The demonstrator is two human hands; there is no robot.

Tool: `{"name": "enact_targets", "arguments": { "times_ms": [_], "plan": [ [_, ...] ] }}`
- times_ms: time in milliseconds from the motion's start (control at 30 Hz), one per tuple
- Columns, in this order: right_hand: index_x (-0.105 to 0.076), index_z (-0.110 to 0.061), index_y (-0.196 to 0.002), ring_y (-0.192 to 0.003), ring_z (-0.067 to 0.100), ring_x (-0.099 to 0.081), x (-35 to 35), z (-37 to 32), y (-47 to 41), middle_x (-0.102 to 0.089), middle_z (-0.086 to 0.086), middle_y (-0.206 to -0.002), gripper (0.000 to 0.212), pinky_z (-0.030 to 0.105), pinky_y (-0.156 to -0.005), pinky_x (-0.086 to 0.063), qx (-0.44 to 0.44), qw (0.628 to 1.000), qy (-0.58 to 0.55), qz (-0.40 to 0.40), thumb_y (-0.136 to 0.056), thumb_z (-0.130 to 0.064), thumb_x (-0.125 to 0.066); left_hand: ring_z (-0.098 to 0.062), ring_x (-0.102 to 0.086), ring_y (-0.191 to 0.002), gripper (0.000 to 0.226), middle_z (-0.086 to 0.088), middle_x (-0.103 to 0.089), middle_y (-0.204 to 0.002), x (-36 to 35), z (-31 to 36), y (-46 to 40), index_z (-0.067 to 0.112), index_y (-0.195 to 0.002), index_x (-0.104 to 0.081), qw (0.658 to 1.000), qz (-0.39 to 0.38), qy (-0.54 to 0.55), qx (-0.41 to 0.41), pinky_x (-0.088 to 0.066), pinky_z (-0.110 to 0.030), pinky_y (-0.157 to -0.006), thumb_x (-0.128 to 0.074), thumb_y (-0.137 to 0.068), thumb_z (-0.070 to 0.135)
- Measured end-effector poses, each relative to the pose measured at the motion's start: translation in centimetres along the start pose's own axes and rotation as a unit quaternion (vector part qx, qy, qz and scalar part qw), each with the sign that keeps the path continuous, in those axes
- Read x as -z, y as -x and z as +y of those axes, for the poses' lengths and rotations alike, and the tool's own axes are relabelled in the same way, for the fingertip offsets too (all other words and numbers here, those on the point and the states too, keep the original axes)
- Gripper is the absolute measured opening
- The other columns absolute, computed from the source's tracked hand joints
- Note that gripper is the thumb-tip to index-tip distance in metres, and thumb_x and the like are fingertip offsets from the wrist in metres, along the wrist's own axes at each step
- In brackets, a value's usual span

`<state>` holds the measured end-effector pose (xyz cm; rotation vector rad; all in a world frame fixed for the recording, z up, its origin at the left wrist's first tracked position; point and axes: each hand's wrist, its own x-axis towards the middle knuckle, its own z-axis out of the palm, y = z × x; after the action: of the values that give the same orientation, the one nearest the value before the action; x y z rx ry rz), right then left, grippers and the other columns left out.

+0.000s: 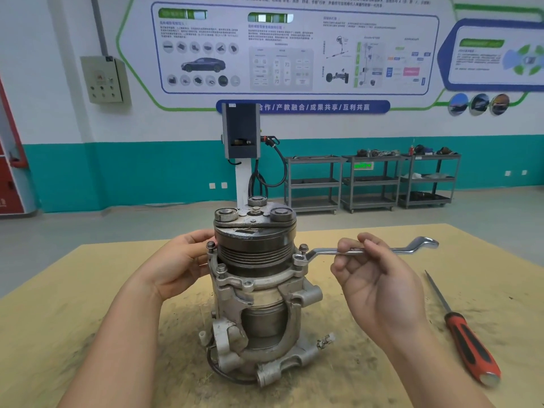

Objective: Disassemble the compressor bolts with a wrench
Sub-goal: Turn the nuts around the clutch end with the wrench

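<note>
Pinching the wrench (pixel 365 251) mid-shaft, the right hand (pixel 379 284) keeps its ring on a flange bolt (pixel 299 258) at the compressor's (pixel 256 290) right; the left hand (pixel 179 263) cups the compressor's left side. So light a pinch could let the ring slip off and round the bolt, or tip the upright compressor. A screwdriver (pixel 462 328) lies far right.

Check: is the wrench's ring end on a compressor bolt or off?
On: the wrench ring sits over a right-side flange bolt; right hand pinches its shaft.

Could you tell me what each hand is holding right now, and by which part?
The right hand pinches the wrench at mid-shaft. The left hand steadies the compressor, resting against its upper left side.
</note>
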<state>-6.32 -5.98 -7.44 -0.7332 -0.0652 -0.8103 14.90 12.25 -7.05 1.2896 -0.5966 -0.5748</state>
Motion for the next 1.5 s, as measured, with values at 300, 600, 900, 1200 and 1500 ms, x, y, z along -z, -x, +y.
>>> {"name": "enact_targets", "arguments": {
  "times_ms": [300,600,900,1200,1500],
  "plan": [
    [-0.054,-0.040,-0.099,-0.068,0.019,-0.065,-1.1,3.2,3.5,-0.068,-0.002,-0.088,0.010,0.024,-0.066,-0.052,0.385,0.865,0.305,-0.102,-0.100,-0.043,-0.044,-0.017,-0.069,-0.073,0.035,-0.011,-0.074,-0.095,0.0,0.0,0.0,0.004,-0.108,-0.070,1.000,0.003,0.002,0.001,-0.057,-0.034,-0.072,-0.064,-0.073,0.007],
    [-0.057,-0.031,-0.100,-0.082,0.014,-0.066,-1.6,3.1,4.1,-0.067,-0.002,-0.095,0.014,0.027,-0.074,-0.054,0.422,0.811,0.370,-0.163,-0.101,-0.038,-0.045,-0.017,-0.068,-0.066,0.052,-0.017,-0.068,-0.097,-0.3,-0.1,0.0,-0.002,-0.118,-0.060,0.999,0.004,0.031,0.005,-0.057,-0.027,-0.056,-0.060,-0.066,-0.007],
    [-0.049,-0.009,-0.091,-0.055,0.023,-0.057,-0.9,0.6,1.7,-0.066,0.014,-0.071,0.019,0.027,-0.057,-0.051,0.157,0.980,0.116,-0.042,-0.091,-0.026,-0.040,-0.021,-0.069,-0.077,0.039,-0.014,-0.074,-0.098,0.0,-0.1,0.1,0.001,-0.108,-0.071,1.000,0.000,0.003,0.002,-0.060,-0.030,-0.066,-0.063,-0.070,0.001],
    [-0.050,-0.008,-0.087,-0.053,0.021,-0.056,0.1,-0.5,-0.3,-0.064,0.012,-0.071,0.024,0.027,-0.052,-0.050,-0.003,0.996,0.080,-0.029,-0.103,-0.012,-0.033,-0.015,-0.068,-0.062,0.055,-0.017,-0.067,-0.096,-0.4,0.0,0.2,-0.004,-0.120,-0.060,0.999,0.006,0.031,0.004,-0.056,-0.026,-0.053,-0.061,-0.065,-0.005],
    [-0.060,-0.030,-0.094,-0.082,0.013,-0.065,-0.9,3.9,4.0,-0.066,-0.008,-0.095,0.017,0.021,-0.074,-0.051,0.417,0.799,0.402,-0.160,-0.101,-0.038,-0.047,-0.019,-0.071,-0.073,0.037,-0.013,-0.075,-0.095,0.0,0.0,0.3,0.000,-0.109,-0.069,1.000,-0.001,0.027,0.002,-0.059,-0.030,-0.064,-0.064,-0.073,0.003]
  ]
}}
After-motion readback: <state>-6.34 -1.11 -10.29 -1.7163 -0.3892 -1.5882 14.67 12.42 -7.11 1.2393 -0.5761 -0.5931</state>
